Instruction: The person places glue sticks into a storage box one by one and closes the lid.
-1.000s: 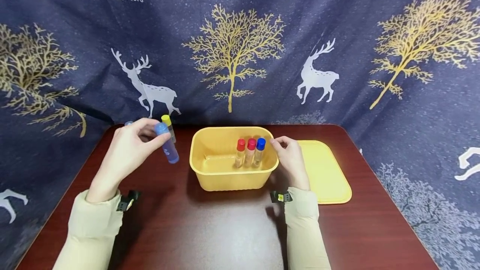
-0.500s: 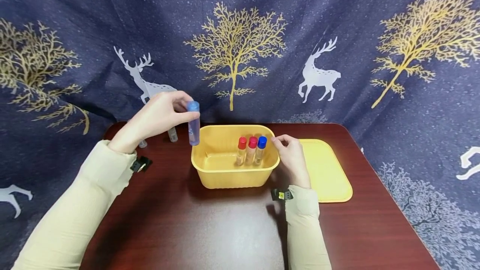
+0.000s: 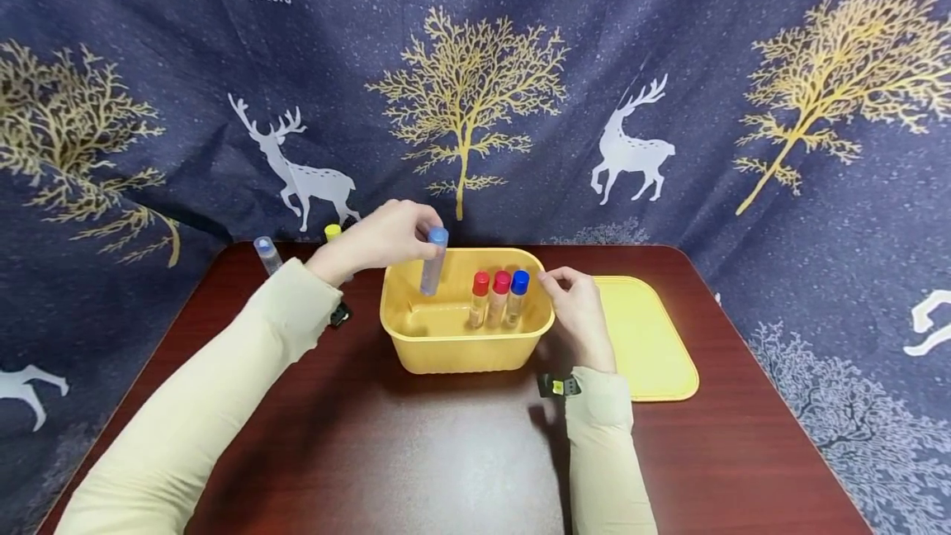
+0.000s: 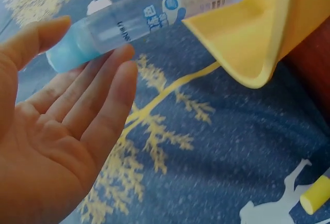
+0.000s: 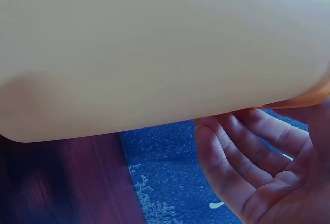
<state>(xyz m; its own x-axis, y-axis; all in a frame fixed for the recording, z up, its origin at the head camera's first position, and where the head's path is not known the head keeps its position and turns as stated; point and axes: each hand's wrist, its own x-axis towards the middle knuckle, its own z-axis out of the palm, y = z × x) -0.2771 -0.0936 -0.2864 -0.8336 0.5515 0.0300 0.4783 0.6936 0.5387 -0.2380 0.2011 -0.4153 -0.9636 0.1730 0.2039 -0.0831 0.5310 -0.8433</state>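
Observation:
My left hand [image 3: 394, 235] pinches a clear tube-shaped bottle [image 4: 160, 17] by its light blue cap, between thumb and fingers. In the head view the bottle hangs slightly tilted over the left part of a yellow box [image 3: 468, 357]. Printed lettering shows on its side in the left wrist view. Inside the box, to the right, two bottles with red caps [image 3: 501, 281] and one with a dark blue cap [image 3: 520, 282] stand upright in a row. My right hand [image 3: 575, 312] grips the box's right rim; in the right wrist view its fingertips [image 5: 209, 136] sit against the wall [image 5: 154, 69].
A yellow lid [image 3: 646, 345] lies flat on the dark red table [image 3: 446, 452], right of the box. Behind my left forearm stand a bottle with a blue cap [image 3: 266, 253] and one with a yellow cap [image 3: 333, 231], partly hidden. A patterned cloth [image 3: 475, 106] hangs behind the table.
My left hand has carried the light-blue-capped bottle rightward from the table's left side, rising and then lowering over the box. My right hand has stayed at the rim.

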